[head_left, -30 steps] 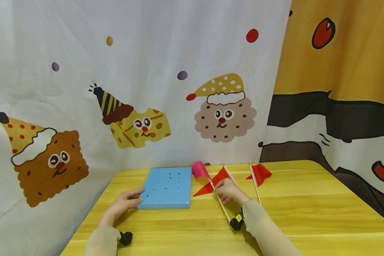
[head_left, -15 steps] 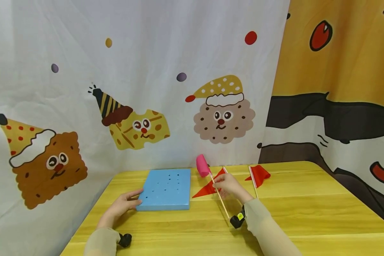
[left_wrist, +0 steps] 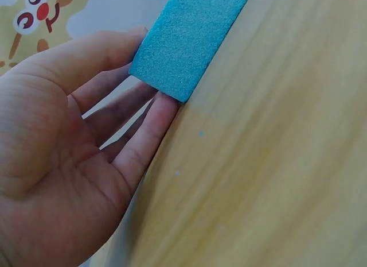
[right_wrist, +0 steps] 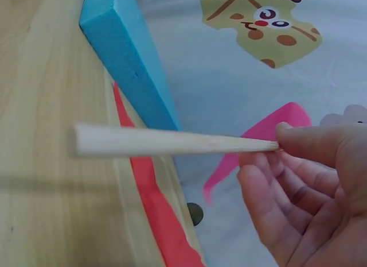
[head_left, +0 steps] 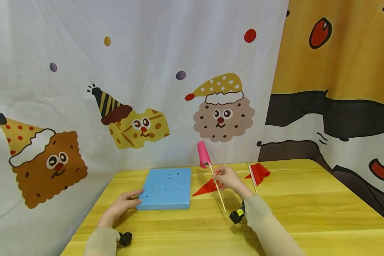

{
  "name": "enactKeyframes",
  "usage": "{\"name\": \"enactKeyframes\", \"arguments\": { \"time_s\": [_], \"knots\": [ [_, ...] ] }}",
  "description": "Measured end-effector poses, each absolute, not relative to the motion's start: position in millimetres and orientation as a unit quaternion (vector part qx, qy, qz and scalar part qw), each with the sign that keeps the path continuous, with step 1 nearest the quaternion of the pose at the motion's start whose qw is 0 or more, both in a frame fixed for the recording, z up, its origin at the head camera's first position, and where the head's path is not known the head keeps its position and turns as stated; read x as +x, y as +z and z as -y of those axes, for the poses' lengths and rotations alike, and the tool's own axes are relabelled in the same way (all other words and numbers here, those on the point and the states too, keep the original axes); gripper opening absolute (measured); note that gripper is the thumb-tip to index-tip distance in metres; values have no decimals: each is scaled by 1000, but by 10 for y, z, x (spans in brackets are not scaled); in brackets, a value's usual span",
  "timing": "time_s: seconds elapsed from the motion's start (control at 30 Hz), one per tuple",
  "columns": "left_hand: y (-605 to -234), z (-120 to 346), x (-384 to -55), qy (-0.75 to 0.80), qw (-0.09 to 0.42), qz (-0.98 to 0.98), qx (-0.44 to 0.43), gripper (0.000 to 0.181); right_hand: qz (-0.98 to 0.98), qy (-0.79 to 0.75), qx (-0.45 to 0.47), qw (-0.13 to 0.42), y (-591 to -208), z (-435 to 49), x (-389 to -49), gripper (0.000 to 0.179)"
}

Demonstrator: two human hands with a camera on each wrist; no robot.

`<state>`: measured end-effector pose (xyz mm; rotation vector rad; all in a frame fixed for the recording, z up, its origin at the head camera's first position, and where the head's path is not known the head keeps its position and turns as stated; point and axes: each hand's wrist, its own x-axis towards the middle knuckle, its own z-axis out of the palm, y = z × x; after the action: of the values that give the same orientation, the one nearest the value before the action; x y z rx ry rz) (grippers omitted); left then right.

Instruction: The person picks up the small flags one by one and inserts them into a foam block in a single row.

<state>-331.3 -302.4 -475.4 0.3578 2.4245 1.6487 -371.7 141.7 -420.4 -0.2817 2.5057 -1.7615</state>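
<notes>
My right hand (head_left: 228, 179) pinches the wooden stick (head_left: 220, 196) of a small pink flag (head_left: 203, 153) between thumb and fingertips, the flag raised above the table and its stick tilted. In the right wrist view, the stick's bare end (right_wrist: 114, 142) points toward the camera. A blue foam block (head_left: 166, 192) with several small holes in its top lies flat to the left. My left hand (head_left: 124, 202) rests fairly straight fingers against the block's left side; in the left wrist view, the fingertips (left_wrist: 165, 106) touch its corner. Behind my right hand lies a red triangular flag (head_left: 205, 187), partly hidden.
Another red flag (head_left: 260, 174) lies on the wooden table (head_left: 179, 231) farther right, its stick partly covered by my right arm. A white curtain (head_left: 166, 35) printed with cartoon snacks hangs behind the table's far edge.
My right hand has lifted the pink flag up from beside the red flag, and its stick now stands more upright. My left hand has stayed at the foam block.
</notes>
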Motion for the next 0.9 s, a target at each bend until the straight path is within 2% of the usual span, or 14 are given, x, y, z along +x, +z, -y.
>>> {"name": "enactKeyframes", "arguments": {
  "time_s": [0.47,0.63,0.9],
  "knots": [
    [-4770,3085,-3259,559,93,-820,87,61,-750,-640,-166,7,-4038,-1127,-3945,28],
    [-4737,3059,-3279,560,91,-818,100,59,-729,-660,-179,9,-3948,-991,-4045,31],
    [-4731,3014,-3299,560,98,-813,125,59,-707,-685,-176,-18,-3758,-803,-4110,32]
  ]
}}
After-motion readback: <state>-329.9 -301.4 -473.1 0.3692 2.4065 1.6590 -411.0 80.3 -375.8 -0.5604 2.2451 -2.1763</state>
